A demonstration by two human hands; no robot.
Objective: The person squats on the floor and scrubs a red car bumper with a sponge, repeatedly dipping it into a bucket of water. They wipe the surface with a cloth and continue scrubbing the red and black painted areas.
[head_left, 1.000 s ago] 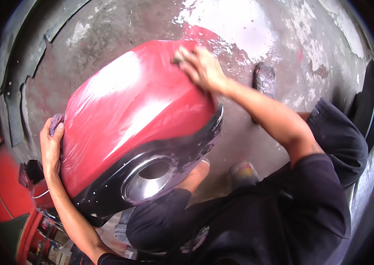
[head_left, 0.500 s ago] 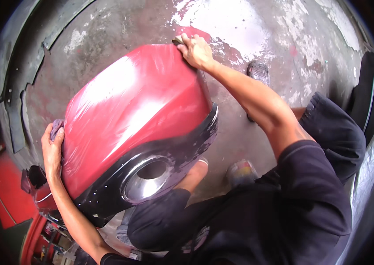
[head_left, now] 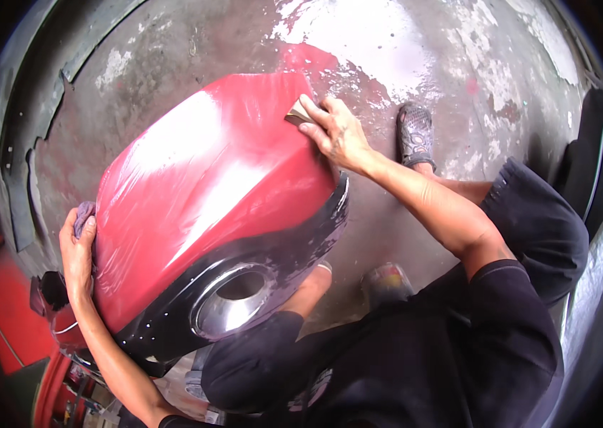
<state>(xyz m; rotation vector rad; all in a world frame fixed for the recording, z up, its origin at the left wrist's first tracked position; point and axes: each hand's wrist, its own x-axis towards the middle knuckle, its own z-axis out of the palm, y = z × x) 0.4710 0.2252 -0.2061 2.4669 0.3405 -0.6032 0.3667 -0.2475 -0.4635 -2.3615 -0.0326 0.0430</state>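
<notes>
A glossy wet car bumper [head_left: 194,185], red above with a black lower strip, leans across my knees. A round silver-rimmed opening [head_left: 234,303] is set in the black part. My right hand [head_left: 344,135] is closed on a folded piece of sandpaper [head_left: 296,114], pale on one side and dark on the other, pressed against the red surface near the upper right edge. At the left edge, my left hand [head_left: 77,260] is wrapped round a crumpled purple cloth [head_left: 83,217] and steadies the bumper. Part of its fingers is hidden behind the edge.
Wet, stained concrete floor [head_left: 173,43] surrounds the bumper. Dark curved panels [head_left: 45,107] lie at the far left. A red panel [head_left: 9,314] and a round red tray of tools [head_left: 55,385] are at lower left. A small container [head_left: 385,282] stands near my legs.
My right hand has moved the sandpaper from the bumper's top right corner down and slightly toward me onto the red face. My left hand stays at the left edge with the cloth.
</notes>
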